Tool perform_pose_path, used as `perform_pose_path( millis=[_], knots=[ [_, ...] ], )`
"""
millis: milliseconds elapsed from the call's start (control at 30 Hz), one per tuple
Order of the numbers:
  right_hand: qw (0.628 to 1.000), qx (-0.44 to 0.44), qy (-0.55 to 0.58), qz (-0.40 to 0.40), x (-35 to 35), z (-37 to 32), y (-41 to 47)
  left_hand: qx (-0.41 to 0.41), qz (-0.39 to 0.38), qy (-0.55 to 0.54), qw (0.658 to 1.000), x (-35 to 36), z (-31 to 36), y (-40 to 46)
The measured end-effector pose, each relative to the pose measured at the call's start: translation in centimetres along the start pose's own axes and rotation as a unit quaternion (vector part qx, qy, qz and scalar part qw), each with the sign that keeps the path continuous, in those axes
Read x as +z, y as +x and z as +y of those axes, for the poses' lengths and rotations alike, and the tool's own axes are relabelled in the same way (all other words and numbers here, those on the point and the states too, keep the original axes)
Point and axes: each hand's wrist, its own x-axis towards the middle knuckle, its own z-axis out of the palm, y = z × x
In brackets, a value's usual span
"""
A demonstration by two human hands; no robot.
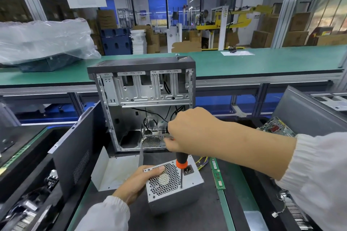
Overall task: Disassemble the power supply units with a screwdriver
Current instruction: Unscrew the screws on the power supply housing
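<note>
Right hand [185,131] clamped round the top of the screwdriver [180,169], which stands upright with its tip on the fan face of the PSU [173,184], near that face's right edge, beside the power socket [188,170]. Left hand [139,181] grips the PSU's left side, thumb curled over the top-left corner of the grille [163,179], steadying it. The PSU stands on the dark mat [206,212] near the desk's front edge, fan face up. Just behind it, a bent metal cover [110,170] and an open PC case [142,103], upright and mostly emptied. A RAM stick [216,173] lies to the right of the PSU; a side panel [75,155] leans at the left. Step in hand, by judgement: loosening a casing screw on the fan face. Whether the tip is seated in a screw head is too small to tell. The next move calls for downward pressure while turning, the left hand holding the PSU against twist
</note>
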Motion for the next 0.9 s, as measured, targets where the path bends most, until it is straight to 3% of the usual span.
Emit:
perform_pose_path(
  millis=[133,300,400,500,567,667,767,900],
  knots=[
    [0.994,-0.079,-0.023,-0.07,-0.5,1.1,-0.4,0.002,0.008,-0.007,1.0,0.1,0.0,0.1],
    [0.963,-0.144,0.142,-0.18,-1.6,2.6,-0.7,-0.004,0.001,-0.005,1.0,0.1,0.1,0.2],
    [0.961,-0.112,0.194,-0.162,-1.4,2.9,-0.7,-0.007,0.006,-0.012,1.0,0.0,0.0,0.4],
    [0.97,-0.007,0.216,-0.113,-0.4,2.2,-0.8,-0.002,0.001,-0.006,1.0,-0.1,0.0,0.3],
    [0.982,0.082,0.157,-0.065,0.2,1.4,-0.7,0.0,-0.004,0.0,1.0,-0.1,0.0,0.3],
    [0.989,0.144,0.01,-0.03,0.4,0.9,-0.2,-0.002,0.001,0.008,1.0,-0.1,0.0,0.3],
    [0.992,0.128,0.006,-0.023,0.3,0.7,0.3,-0.006,0.004,0.009,1.0,-0.2,0.0,0.3],
    [0.999,0.011,0.009,-0.038,0.0,1.1,0.1,-0.005,-0.003,0.006,1.0,-0.2,0.0,0.3]
  ],
)
